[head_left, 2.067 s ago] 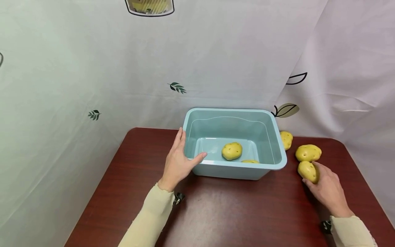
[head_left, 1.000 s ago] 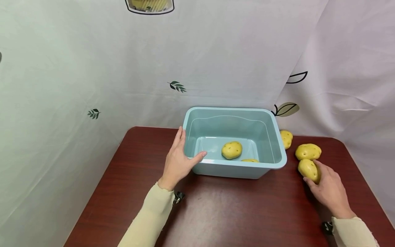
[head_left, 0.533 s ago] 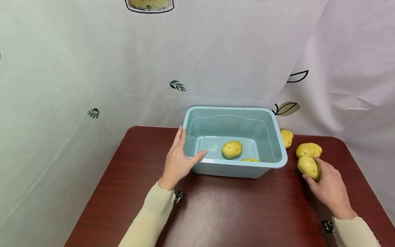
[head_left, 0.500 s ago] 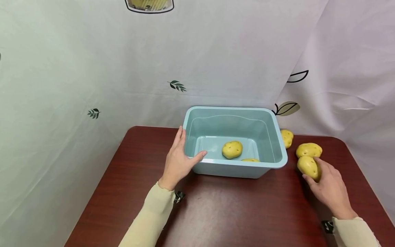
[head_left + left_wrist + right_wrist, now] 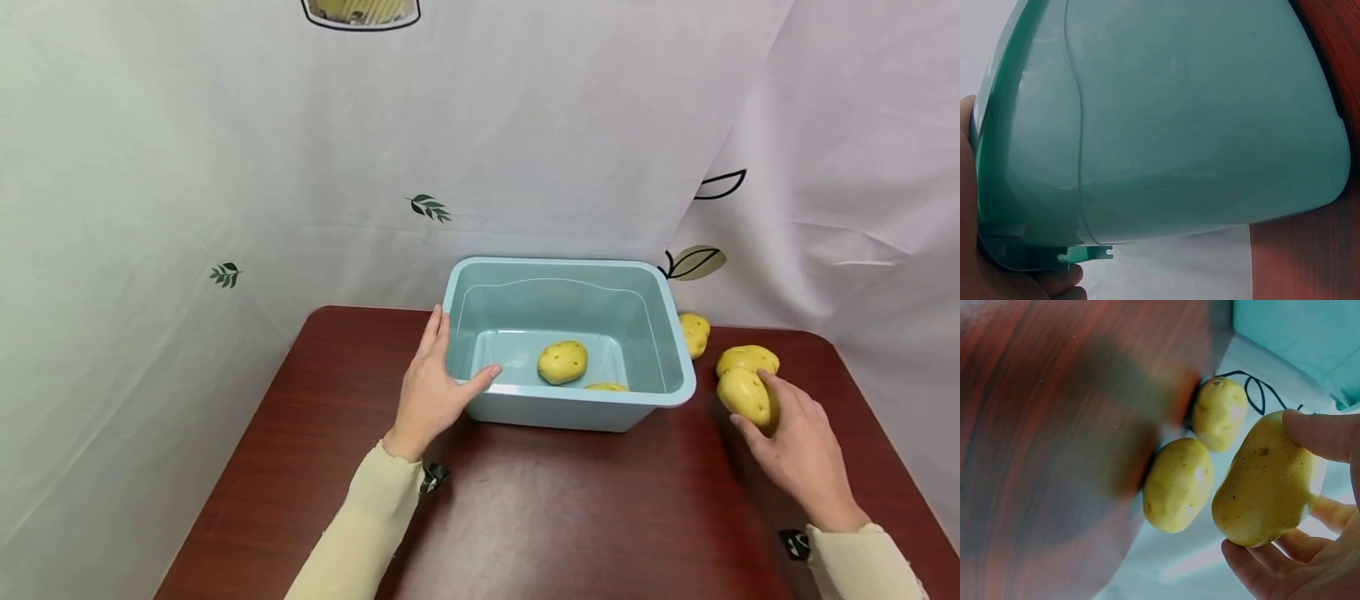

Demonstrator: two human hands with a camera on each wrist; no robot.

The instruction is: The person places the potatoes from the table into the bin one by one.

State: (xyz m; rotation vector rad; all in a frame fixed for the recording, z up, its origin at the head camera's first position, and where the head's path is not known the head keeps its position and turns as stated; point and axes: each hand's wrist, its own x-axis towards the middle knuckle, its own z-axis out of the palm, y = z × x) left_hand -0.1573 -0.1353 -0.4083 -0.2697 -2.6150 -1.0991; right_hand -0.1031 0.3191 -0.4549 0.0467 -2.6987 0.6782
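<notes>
At four o'clock from the bin (image 5: 555,414), the right hand (image 5: 806,454) pinches a potato (image 5: 742,397) in its fingers; an even, firm hold should suit its smoothness. At eight o'clock, the left hand (image 5: 431,398), thumb spread from fingers, should steady the bin.

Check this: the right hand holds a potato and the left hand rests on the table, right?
Not quite: the left hand is on the blue tub, not the table; the head view shows it. The right hand does hold a potato.

Text: none readable | labels, brands: none | numbers, signs: none (any view)
</notes>
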